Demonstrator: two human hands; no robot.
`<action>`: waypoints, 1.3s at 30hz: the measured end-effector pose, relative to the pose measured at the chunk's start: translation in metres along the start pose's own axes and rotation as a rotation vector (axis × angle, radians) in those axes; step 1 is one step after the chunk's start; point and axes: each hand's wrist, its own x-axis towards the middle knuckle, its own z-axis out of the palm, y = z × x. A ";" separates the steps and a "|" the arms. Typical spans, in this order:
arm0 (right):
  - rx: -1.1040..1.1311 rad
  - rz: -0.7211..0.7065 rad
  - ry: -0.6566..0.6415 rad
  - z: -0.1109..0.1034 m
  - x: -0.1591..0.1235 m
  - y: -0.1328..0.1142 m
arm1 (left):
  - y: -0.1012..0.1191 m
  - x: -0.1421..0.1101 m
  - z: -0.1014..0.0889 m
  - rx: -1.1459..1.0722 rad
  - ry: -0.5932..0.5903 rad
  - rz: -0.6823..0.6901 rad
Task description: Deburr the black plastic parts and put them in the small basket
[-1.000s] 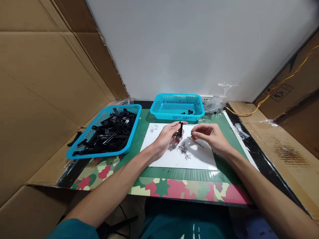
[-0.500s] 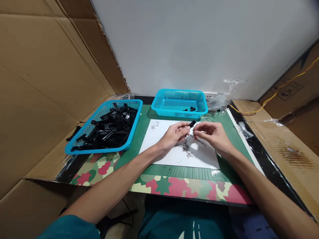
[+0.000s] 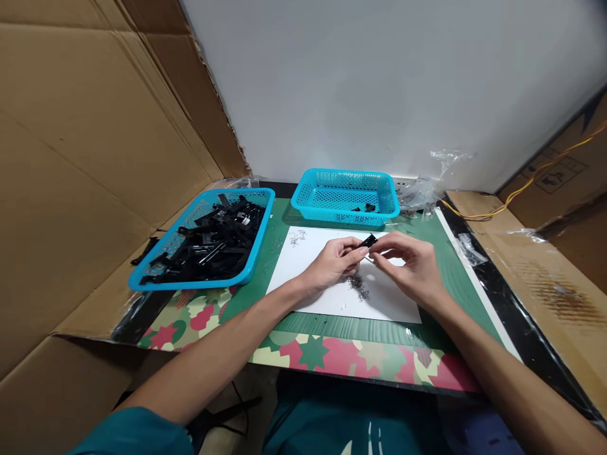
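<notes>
Above the white paper (image 3: 313, 300), my left hand (image 3: 334, 262) is closed around a small black plastic part (image 3: 368, 241), whose end sticks out past the thumb and fingers. My right hand (image 3: 410, 262) meets that end from the right, its thumb and fingertips pinched together close to the part. Whatever sits in the right fingertips is too small or hidden to make out. A loose pile of tiny metal pieces (image 3: 359, 287) lies on the paper just below the hands. More tiny metal pieces (image 3: 298, 237) are scattered at the paper's far left corner.
A blue basket (image 3: 249, 275) heaped with black plastic parts (image 3: 208, 243) stands at the left. Behind the paper, a second blue basket (image 3: 346, 218) holds a few black parts (image 3: 368, 207). Clear plastic bags (image 3: 420, 193) lie beside it. Cardboard (image 3: 95, 158) walls the left side.
The black part has tilted from upright to pointing right, toward my right hand. My right fingertips have come up against its end. The thin metal rod seen on the paper earlier is now mostly hidden.
</notes>
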 end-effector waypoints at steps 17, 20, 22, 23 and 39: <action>0.063 0.059 0.004 0.000 -0.001 0.001 | 0.001 0.000 0.000 -0.084 -0.047 -0.047; -0.001 -0.007 0.031 0.001 -0.003 -0.002 | 0.002 0.000 0.000 -0.071 -0.019 -0.021; -0.049 -0.056 0.037 0.002 -0.005 -0.004 | 0.003 0.000 0.000 -0.076 -0.004 0.003; -0.064 -0.078 0.041 0.004 -0.005 -0.005 | 0.003 -0.001 0.000 -0.087 -0.001 0.018; -0.243 -0.259 0.074 0.001 -0.002 0.000 | -0.009 0.004 -0.004 0.222 0.071 0.386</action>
